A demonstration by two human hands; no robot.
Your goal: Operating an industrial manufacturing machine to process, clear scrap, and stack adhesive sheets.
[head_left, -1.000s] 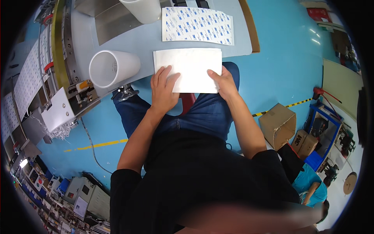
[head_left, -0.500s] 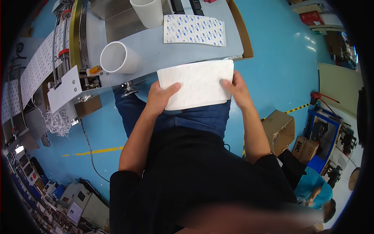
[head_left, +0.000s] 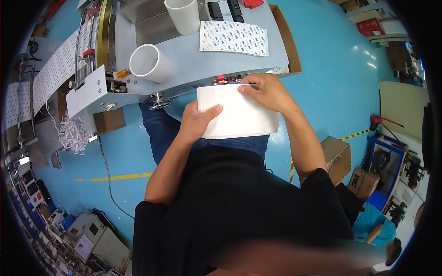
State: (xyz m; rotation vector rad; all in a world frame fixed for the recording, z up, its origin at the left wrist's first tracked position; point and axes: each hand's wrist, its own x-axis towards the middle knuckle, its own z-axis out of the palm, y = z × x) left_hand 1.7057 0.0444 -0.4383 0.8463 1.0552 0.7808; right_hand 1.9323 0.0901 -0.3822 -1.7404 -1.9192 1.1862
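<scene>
I hold a stack of white sheets (head_left: pixel 241 115) flat over my lap, just below the front edge of a grey machine table (head_left: pixel 184 69). My left hand (head_left: pixel 195 122) grips the stack's left edge with the thumb on top. At the stack's top edge, my right hand (head_left: pixel 266 92) pinches the upper sheets. A sheet of blue-printed labels (head_left: pixel 233 37) lies on the table beyond my hands.
Two white paper rolls (head_left: pixel 148 63) (head_left: pixel 183 15) stand on the table. A label web (head_left: pixel 50 73) runs over rollers at the left, with shredded white scrap (head_left: pixel 73 133) below. Cardboard boxes (head_left: pixel 338 156) sit on the blue floor at the right; another person (head_left: pixel 375 221) is at lower right.
The white stack has come off the table edge toward my lap. My right hand moved from the stack's right edge to its top edge; my left hand now grips the left side.
</scene>
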